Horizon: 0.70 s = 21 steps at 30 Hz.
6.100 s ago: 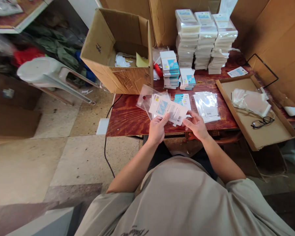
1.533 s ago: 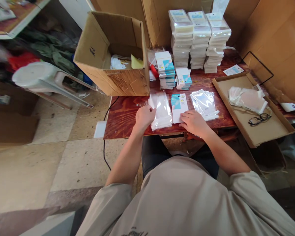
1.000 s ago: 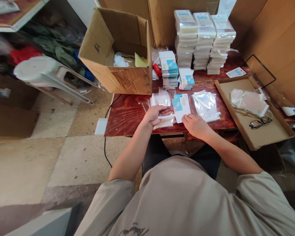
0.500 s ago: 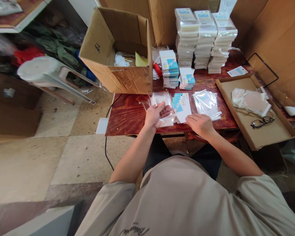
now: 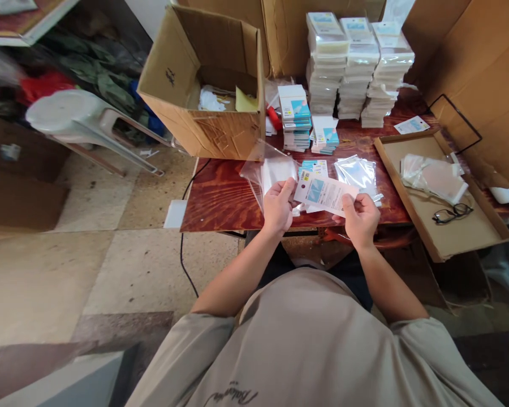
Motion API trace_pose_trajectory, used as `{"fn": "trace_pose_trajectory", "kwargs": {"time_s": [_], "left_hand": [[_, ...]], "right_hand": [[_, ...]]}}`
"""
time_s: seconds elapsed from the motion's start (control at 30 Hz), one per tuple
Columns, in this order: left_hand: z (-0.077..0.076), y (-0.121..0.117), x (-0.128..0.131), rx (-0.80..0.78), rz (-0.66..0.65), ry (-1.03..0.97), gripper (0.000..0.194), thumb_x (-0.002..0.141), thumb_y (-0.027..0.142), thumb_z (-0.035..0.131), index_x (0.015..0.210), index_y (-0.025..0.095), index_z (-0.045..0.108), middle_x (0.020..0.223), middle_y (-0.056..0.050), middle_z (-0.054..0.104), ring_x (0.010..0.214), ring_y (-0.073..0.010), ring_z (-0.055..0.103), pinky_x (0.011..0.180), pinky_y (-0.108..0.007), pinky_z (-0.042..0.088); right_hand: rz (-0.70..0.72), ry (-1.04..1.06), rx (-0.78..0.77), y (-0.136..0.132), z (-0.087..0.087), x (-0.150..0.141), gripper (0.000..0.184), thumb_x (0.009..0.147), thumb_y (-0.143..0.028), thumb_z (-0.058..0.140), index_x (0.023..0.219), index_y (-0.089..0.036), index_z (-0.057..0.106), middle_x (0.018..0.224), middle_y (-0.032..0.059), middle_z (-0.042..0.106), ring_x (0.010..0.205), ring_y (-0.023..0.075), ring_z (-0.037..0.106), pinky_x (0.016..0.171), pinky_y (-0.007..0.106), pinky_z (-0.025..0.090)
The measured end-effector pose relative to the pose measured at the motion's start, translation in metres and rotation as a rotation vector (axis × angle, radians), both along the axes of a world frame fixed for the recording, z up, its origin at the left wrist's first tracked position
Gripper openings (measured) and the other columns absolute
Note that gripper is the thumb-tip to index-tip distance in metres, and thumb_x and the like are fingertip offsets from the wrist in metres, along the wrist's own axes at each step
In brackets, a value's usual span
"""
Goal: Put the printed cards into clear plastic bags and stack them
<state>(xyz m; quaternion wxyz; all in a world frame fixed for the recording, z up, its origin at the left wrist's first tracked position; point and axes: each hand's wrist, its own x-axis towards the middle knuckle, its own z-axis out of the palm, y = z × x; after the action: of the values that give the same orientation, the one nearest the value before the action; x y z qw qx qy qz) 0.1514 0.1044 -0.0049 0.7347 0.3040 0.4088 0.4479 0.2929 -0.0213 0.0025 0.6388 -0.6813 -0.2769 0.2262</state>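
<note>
Beyond the card [image 5: 327,194], bagged stacks [image 5: 358,70], cardboard box [image 5: 220,134]

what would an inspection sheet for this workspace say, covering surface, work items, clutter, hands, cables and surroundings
Surface: red-brown wooden table, grain visible.
Work items: printed card raised over the table; taller card stack and shorter card stack behind it; three tall stacks of clear-wrapped packs at the back.
Clutter: eyeglasses and clear plastic pieces in a shallow cardboard tray.
Hands: left hand pinches a clear sleeve; right hand holds the printed card.
Cables: black cable hangs by the table's left end.
Surroundings: open cardboard box at left rear; pale stool further left.
</note>
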Motion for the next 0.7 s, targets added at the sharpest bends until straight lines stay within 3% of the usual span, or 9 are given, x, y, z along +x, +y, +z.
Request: {"fn": "trace_pose_trajectory", "kwargs": {"time_s": [0.1, 0.23, 0.4, 0.57, 0.63, 0.7], "left_hand": [[-0.001, -0.007, 0.0, 0.021, -0.042, -0.02, 0.041, 0.085, 0.051, 0.089, 0.09, 0.02, 0.062, 0.09, -0.006, 0.08, 0.097, -0.026, 0.081, 0.079, -0.034, 0.067], [-0.005, -0.01, -0.004, 0.037, -0.064, -0.051, 0.045, 0.078, 0.049, 0.094, 0.1, 0.019, 0.07, 0.096, -0.007, 0.082, 0.094, -0.0263, 0.081, 0.078, -0.035, 0.068], [-0.005, -0.011, -0.01, 0.043, -0.187, -0.08, 0.056, 0.068, 0.044, 0.101, 0.109, 0.016, 0.075, 0.106, -0.01, 0.083, 0.093, -0.0294, 0.081, 0.073, -0.037, 0.07], [-0.004, -0.014, -0.007, 0.052, -0.221, -0.069, 0.046, 0.068, 0.043, 0.101, 0.096, 0.016, 0.075, 0.098, -0.01, 0.082, 0.109, -0.0338, 0.08, 0.084, -0.039, 0.07], [-0.004, -0.012, -0.007, 0.057, -0.206, -0.086, 0.048, 0.066, 0.042, 0.102, 0.095, 0.016, 0.075, 0.099, -0.01, 0.083, 0.109, -0.0347, 0.08, 0.084, -0.04, 0.069], [-0.003, -0.008, -0.01, 0.058, -0.181, -0.095, 0.052, 0.065, 0.043, 0.102, 0.101, 0.016, 0.075, 0.101, -0.01, 0.083, 0.104, -0.0339, 0.081, 0.08, -0.039, 0.069]], "right_hand": [[0.004, 0.032, 0.045, 0.009, -0.009, -0.011, 0.05, 0.087, -0.069, 0.077, 0.087, -0.024, 0.056, 0.073, -0.0015, 0.073, 0.046, 0.0154, 0.068, 0.041, 0.024, 0.055], [0.062, 0.056, 0.032, 0.023, -0.02, -0.015, 0.048, 0.084, -0.069, 0.077, 0.092, -0.024, 0.065, 0.072, -0.0006, 0.071, 0.052, 0.0166, 0.067, 0.045, 0.028, 0.055], [0.112, -0.006, 0.053, 0.044, -0.027, -0.012, 0.052, 0.078, -0.068, 0.083, 0.099, -0.024, 0.066, 0.088, 0.0019, 0.074, 0.08, 0.0184, 0.071, 0.07, 0.028, 0.061], [0.28, 0.155, 0.162, 0.061, -0.024, -0.03, 0.061, 0.082, -0.071, 0.08, 0.117, -0.024, 0.064, 0.113, 0.0058, 0.077, 0.101, 0.0208, 0.075, 0.089, 0.033, 0.064], [0.364, 0.191, 0.17, 0.061, -0.021, -0.028, 0.054, 0.083, -0.066, 0.082, 0.111, -0.022, 0.069, 0.109, 0.0056, 0.077, 0.098, 0.0204, 0.075, 0.088, 0.033, 0.064], [0.477, 0.234, 0.133, 0.057, -0.016, -0.016, 0.048, 0.083, -0.061, 0.086, 0.105, -0.021, 0.073, 0.098, 0.0037, 0.078, 0.085, 0.0186, 0.074, 0.077, 0.031, 0.064]]}}
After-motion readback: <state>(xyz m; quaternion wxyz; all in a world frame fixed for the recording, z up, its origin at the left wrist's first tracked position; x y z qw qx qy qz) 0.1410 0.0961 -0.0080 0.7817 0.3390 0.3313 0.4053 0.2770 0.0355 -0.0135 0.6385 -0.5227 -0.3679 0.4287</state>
